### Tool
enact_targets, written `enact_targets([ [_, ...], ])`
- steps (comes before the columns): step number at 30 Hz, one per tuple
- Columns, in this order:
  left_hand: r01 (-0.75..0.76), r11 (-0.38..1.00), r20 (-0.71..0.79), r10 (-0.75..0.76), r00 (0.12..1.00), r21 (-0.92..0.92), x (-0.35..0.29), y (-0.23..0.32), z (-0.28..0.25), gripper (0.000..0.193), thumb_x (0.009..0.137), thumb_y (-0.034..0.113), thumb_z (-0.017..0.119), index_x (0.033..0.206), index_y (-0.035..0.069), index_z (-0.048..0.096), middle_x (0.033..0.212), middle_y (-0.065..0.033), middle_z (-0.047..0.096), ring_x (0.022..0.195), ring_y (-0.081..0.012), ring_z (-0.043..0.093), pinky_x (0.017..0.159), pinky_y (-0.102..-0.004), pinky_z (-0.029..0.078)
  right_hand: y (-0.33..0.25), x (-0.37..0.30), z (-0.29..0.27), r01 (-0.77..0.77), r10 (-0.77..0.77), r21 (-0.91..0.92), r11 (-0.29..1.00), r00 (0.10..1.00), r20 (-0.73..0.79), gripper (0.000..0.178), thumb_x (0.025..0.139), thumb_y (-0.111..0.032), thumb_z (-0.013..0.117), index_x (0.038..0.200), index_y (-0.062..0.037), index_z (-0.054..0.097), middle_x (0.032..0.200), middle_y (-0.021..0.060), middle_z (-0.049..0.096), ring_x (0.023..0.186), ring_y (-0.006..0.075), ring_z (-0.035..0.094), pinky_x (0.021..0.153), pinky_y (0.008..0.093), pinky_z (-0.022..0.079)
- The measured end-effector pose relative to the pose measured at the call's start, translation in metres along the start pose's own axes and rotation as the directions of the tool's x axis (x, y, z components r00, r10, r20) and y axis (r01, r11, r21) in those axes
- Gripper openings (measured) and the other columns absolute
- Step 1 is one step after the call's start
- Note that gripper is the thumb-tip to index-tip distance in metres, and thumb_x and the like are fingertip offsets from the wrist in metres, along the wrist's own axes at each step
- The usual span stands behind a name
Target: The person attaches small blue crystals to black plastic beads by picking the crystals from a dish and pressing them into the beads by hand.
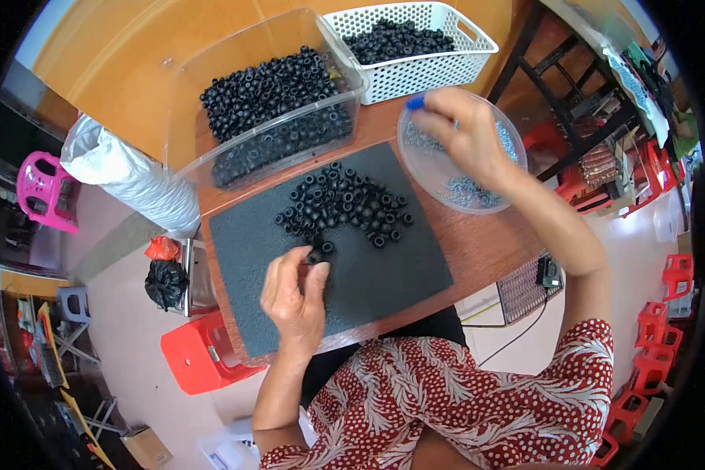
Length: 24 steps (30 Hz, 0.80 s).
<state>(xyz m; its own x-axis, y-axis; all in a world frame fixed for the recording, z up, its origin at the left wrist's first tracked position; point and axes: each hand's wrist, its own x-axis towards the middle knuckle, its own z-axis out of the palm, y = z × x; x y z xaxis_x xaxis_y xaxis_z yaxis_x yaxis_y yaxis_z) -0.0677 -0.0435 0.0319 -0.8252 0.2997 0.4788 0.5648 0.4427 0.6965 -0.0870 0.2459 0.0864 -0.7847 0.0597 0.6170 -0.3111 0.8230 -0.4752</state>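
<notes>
My left hand [292,298] pinches a small black ring-shaped part [315,257] between thumb and fingertips, at the near edge of a loose pile of like black parts [341,200]. The pile lies on a dark grey mat [380,270]. My right hand [468,133] is raised over a round clear tub [439,184] that holds small silvery metal pieces [466,190]. Its fingers are curled together, with a blue cover [415,103] on one fingertip. Whatever they may hold is too small to make out.
Behind the mat stands a clear plastic bin [282,129] of black parts. A white perforated basket [423,81] beside it holds more. All rest on a brown wooden table [478,251]. A white sack [125,176] and a red stool [192,356] stand left of the table.
</notes>
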Motion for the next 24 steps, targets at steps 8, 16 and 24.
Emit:
enact_targets([
  [8, 0.583, 0.348, 0.429, -0.429, 0.795, -0.734, -0.015, 0.025, 0.020, 0.025, 0.083, 0.009, 0.065, 0.104, -0.004, 0.061, 0.083, -0.0118, 0.065, 0.065, -0.0153, 0.059, 0.059, -0.0250, 0.047, -0.067, -0.089, 0.036, -0.060, -0.002, 0.388, 0.920, 0.988, 0.157, 0.020, 0.071, -0.005, 0.069, 0.090, -0.0032, 0.062, 0.080, 0.0105, 0.059, 0.077, 0.0286, 0.057, 0.065, 0.0364, 0.046],
  [16, 0.644, 0.173, 0.516, -0.462, 0.722, -0.745, -0.027, 0.029, 0.029, 0.024, 0.083, 0.009, 0.064, 0.102, -0.005, 0.060, 0.084, -0.0106, 0.064, 0.064, -0.0163, 0.059, 0.059, -0.0277, 0.046, -0.075, -0.109, 0.041, 0.094, -0.122, 0.320, 0.943, 0.990, 0.069, 0.024, 0.067, -0.005, 0.069, 0.090, -0.0037, 0.061, 0.085, 0.0080, 0.058, 0.076, 0.0264, 0.053, 0.063, 0.0347, 0.045],
  [24, 0.448, 0.596, 0.224, -0.413, 0.883, -0.666, -0.034, 0.049, 0.036, 0.024, 0.079, 0.000, 0.067, 0.102, -0.004, 0.060, 0.089, -0.0069, 0.063, 0.073, -0.0147, 0.058, 0.067, -0.0271, 0.048, -0.085, -0.131, 0.029, -0.029, 0.021, 0.379, 0.925, 0.999, 0.026, 0.022, 0.068, -0.003, 0.071, 0.088, -0.0016, 0.061, 0.086, 0.0098, 0.059, 0.070, 0.0252, 0.052, 0.060, 0.0326, 0.043],
])
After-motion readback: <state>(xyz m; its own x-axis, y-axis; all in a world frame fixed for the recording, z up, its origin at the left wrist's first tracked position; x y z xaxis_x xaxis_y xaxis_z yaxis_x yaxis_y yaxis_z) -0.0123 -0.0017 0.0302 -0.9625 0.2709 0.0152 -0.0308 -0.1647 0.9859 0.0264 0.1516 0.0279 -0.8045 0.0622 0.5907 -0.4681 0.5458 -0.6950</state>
